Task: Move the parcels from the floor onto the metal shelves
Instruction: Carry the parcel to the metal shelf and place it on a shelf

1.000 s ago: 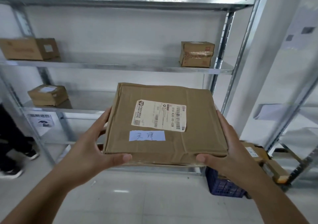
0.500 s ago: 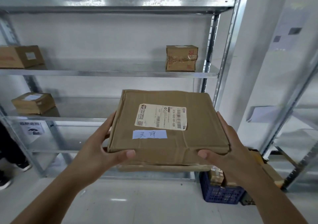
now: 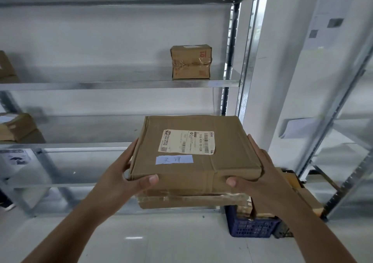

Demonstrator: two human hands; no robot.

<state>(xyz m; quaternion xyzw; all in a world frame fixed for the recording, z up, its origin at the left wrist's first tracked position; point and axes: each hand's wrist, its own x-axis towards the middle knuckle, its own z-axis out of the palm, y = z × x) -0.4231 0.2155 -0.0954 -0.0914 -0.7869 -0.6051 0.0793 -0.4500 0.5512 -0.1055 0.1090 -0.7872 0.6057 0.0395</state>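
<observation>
Left hand (image 3: pixel 123 179) and right hand (image 3: pixel 260 177) are clamping the flat parcel (image 3: pixel 193 155) by opposite sides, thumbs on top; creased cardboard, likely light, slightly soft.

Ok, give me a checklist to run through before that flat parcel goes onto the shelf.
1. Both hands on the parcel: ok. Left hand and right hand clasp the flat parcel at its sides.
2. Parcel level: ok, label up, roughly flat.
3. Free space on the shelf ahead: ok, bare to the right of the small box.
4. Second box under the held one: cannot tell whether it is carried too.
5. Parcel resting on the shelf: not ok, held in the air.
</observation>
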